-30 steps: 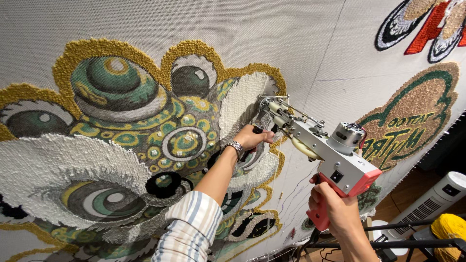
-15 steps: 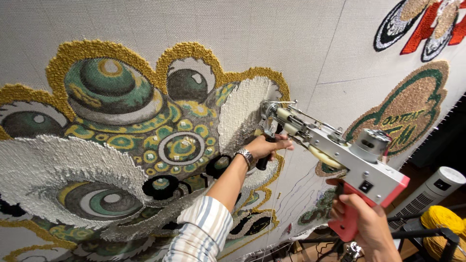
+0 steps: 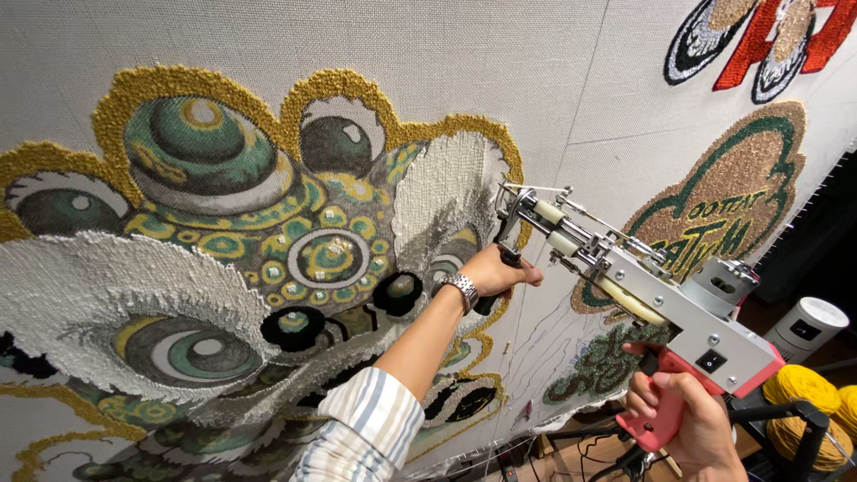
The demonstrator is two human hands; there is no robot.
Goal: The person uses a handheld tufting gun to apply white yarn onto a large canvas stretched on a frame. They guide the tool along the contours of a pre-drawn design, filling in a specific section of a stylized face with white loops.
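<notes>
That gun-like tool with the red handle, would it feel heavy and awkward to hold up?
Probably front-heavy: the tufting gun has a long metal body ahead of its red handle, and both the right hand and left hand support it. It looks rigid, not floppy. Its exposed rods look snag-prone.

The tufting gun has slid down and to the right along the cloth. Its tip sat by the top of the white patch before; now it is lower, at the patch's right edge. Both hands moved with it, the left hand and the right hand.
</notes>
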